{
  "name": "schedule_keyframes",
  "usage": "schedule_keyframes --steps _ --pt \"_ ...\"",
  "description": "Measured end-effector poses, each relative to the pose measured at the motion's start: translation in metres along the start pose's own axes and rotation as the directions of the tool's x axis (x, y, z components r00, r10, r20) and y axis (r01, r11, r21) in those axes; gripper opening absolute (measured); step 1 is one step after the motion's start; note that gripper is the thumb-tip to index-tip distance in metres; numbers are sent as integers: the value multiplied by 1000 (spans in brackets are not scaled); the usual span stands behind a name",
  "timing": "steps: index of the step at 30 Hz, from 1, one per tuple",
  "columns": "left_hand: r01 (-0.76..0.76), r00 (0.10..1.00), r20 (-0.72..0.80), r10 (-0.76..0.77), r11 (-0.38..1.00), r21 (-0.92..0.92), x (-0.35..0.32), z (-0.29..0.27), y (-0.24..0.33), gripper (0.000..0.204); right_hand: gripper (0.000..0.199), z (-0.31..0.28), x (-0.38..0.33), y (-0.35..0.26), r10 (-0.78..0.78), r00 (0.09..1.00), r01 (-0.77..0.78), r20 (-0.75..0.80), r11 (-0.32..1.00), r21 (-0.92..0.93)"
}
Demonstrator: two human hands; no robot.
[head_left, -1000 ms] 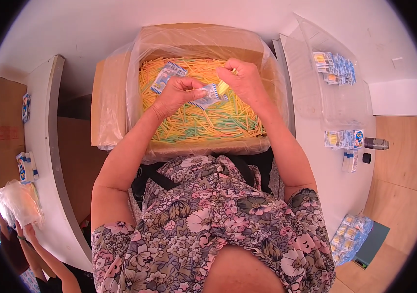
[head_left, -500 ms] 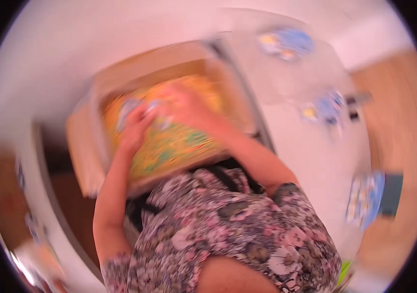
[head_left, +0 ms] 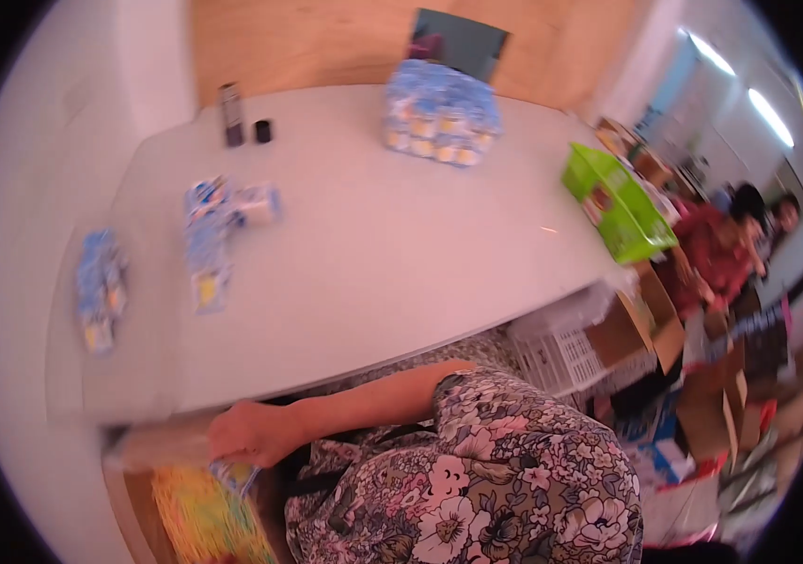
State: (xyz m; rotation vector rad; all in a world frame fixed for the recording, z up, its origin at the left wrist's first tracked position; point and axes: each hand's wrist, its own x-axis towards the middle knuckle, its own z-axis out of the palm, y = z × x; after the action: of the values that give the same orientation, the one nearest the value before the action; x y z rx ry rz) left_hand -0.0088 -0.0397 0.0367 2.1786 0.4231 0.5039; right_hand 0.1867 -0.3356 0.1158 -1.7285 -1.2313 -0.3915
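Observation:
My right hand (head_left: pixel 256 432) is at the near left, over the edge of a cardboard box (head_left: pixel 127 489). Its fingers are closed on a small blue-and-white packet (head_left: pixel 235 475), which hangs beneath them and is partly hidden. Inside the box lies a heap of thin yellow, orange and green strands (head_left: pixel 199 517). My left hand is out of sight.
The pale table (head_left: pixel 345 254) carries rows of blue-and-white packets (head_left: pixel 204 244), another cluster (head_left: pixel 101 287) at left, a larger stack (head_left: pixel 441 117) at the back, a dark cylinder (head_left: pixel 231 115) and a black cap (head_left: pixel 263 131). A green basket (head_left: pixel 622 211) stands right; beyond it a person (head_left: pixel 716 249) works.
The view has swung to the right, bringing the table and basket in. My left hand has left the view; my right hand has moved from over the strands to the box's edge.

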Motion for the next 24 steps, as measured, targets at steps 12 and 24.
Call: schedule_keyframes --steps 12,24 --pt "-404 898 72 433 880 -250 113 167 133 32 22 -113 -173 49 575 652 -656 -495 755 14" --pt "-444 875 -54 481 755 -482 144 219 177 32 21 -106 -168 54 585 711 -665 -390 739 -104"
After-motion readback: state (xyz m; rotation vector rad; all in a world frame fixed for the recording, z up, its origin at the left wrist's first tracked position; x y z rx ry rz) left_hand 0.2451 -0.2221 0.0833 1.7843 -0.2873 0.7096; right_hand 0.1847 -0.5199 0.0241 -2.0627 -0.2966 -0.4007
